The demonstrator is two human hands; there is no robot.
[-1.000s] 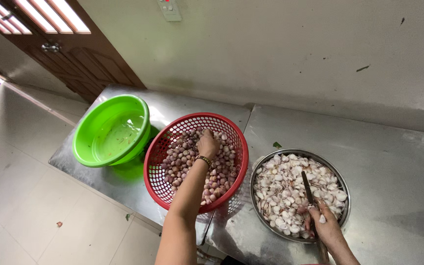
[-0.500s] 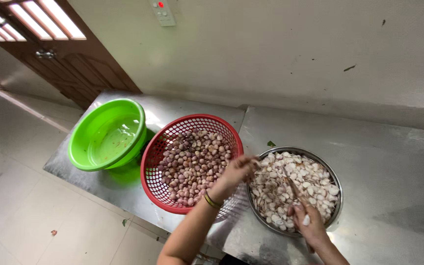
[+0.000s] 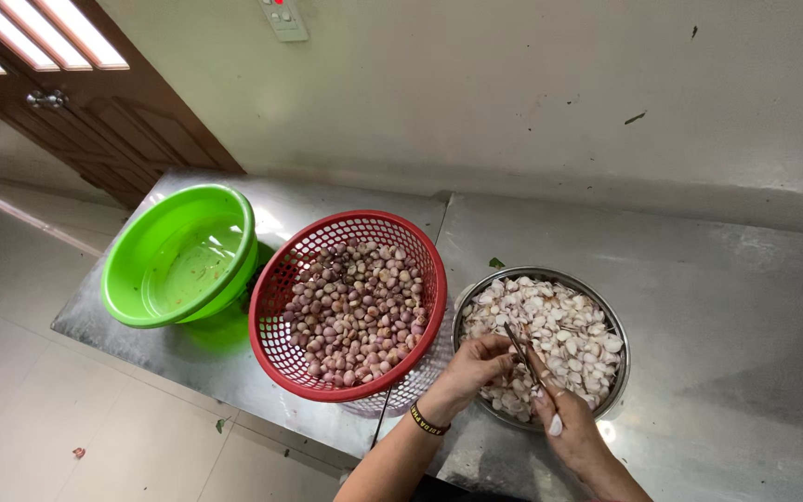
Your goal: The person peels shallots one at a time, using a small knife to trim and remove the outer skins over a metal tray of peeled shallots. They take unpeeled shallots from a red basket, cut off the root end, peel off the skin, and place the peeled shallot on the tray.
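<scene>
Both hands now meet over the near rim of the metal bowl (image 3: 606, 321), at the front edge of the table (image 3: 717, 307). One second ago the left hand (image 3: 471, 367) was reaching into the red basket (image 3: 276, 288) of unpeeled bulbs; it has since come back across, fingers pinched narrow on a small bulb, too hidden to point at. The right hand (image 3: 569, 428) is closed around the handle of a thin knife (image 3: 524, 353), whose blade runs up to the left fingertips. This suggests a fresh bulb has been fetched and peeling is beginning. Peeled cloves and skins fill the bowl directly beneath; the green basin (image 3: 132, 279) stands toward the table's left end.
</scene>
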